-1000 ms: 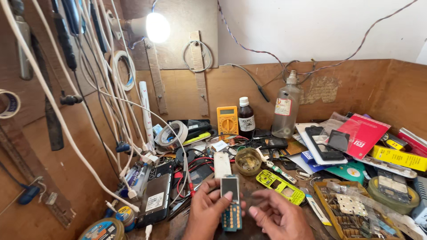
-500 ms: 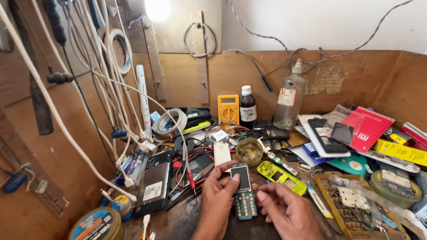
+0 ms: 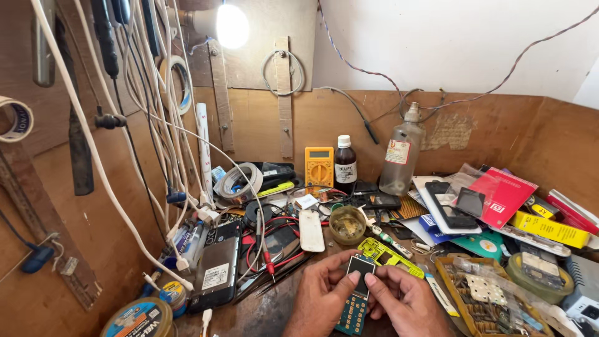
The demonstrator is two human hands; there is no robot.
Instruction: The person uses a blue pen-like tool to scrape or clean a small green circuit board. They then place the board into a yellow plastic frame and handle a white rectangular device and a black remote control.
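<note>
Head view looks down on a cluttered brown wooden bench (image 3: 262, 315), at whose near edge both hands meet over a bare green phone circuit board with a small dark screen (image 3: 357, 293). Left hand (image 3: 321, 299) has its thumb and fingers closed around the board's left side; right hand (image 3: 405, 306) pinches the right side, thumb pressed near the screen. Just beyond the board lies a yellow-green phone frame (image 3: 390, 256), and beside that a round amber glass dish (image 3: 347, 224). Farther back, against the rear wall, stand a yellow multimeter (image 3: 319, 166), a dark brown bottle with a white cap (image 3: 345, 165) and a clear plastic bottle (image 3: 401, 153). A black phone lying face down (image 3: 218, 265) rests toward the bench's left edge.
</note>
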